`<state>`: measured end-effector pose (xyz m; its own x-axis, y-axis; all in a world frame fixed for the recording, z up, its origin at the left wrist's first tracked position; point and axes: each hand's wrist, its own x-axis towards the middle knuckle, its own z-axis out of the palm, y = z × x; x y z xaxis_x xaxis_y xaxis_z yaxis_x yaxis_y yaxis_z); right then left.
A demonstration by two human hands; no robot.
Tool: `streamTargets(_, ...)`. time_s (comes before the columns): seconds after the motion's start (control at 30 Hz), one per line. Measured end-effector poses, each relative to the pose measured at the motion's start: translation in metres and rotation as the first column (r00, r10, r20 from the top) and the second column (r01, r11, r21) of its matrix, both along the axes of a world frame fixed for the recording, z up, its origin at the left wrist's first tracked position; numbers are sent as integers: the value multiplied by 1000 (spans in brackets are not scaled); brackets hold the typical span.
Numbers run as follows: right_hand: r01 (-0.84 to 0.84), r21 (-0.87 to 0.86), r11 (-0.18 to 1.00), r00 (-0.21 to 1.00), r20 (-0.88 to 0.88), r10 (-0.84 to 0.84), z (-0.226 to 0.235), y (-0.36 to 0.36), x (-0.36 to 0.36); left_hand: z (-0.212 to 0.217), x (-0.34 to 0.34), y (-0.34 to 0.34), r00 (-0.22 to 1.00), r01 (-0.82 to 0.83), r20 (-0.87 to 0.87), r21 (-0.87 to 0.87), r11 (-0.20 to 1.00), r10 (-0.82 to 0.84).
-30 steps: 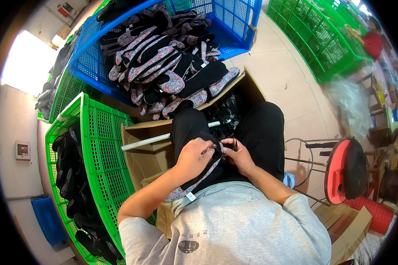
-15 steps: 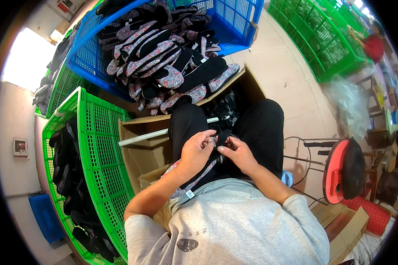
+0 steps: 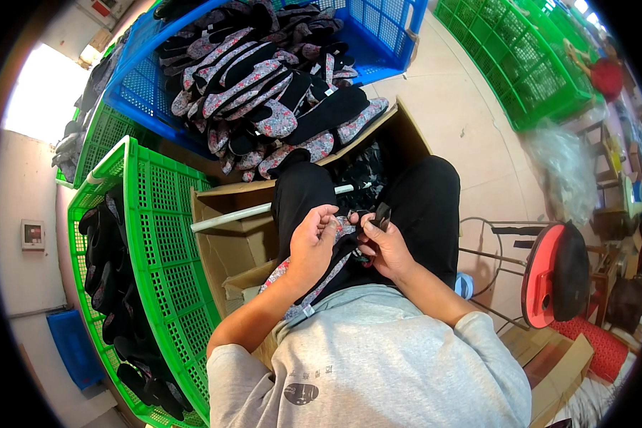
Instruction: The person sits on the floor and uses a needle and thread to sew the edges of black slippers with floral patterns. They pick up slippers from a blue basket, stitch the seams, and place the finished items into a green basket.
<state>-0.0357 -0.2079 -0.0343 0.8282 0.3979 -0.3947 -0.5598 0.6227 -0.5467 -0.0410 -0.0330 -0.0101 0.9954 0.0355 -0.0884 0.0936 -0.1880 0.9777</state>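
Observation:
Both my hands are close together over my lap, between my knees. My left hand (image 3: 314, 242) is closed at the end of a floral-and-black slipper (image 3: 327, 281), which lies slantwise under my left forearm with a small white tag at its lower end. My right hand (image 3: 385, 250) is just beside it, with thumb and fingers pinched on a small flat black piece (image 3: 383, 212) that sticks up above the thumb; its kind is not clear. The fingers partly hide the slipper's far end. Below, an open cardboard box (image 3: 225, 257) holds dark scraps (image 3: 364, 173) between my knees.
A white rod (image 3: 239, 217) crosses the box. Ahead, a blue crate (image 3: 378, 43) is heaped with floral slippers (image 3: 242, 85). A green crate (image 3: 167, 250) with black slippers (image 3: 107, 285) stands left. Right are a red-and-black round stool (image 3: 549, 274) and a clear plastic bag (image 3: 563, 171).
My hands have moved slightly apart. The black piece, earlier low between both hands, now stands up from my right fingers, and more of the slipper's floral end shows.

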Motion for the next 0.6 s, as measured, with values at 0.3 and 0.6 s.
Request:
streamTargets(0.3,74,172,982,997,17,-78,-1,-1,4,12,5,3,974,182,105,178,967,-203)
streamTargets(0.6,35,116,993,999,22,-37,-6,0,8,22,38,13,963,269,-50,181,946,-264)
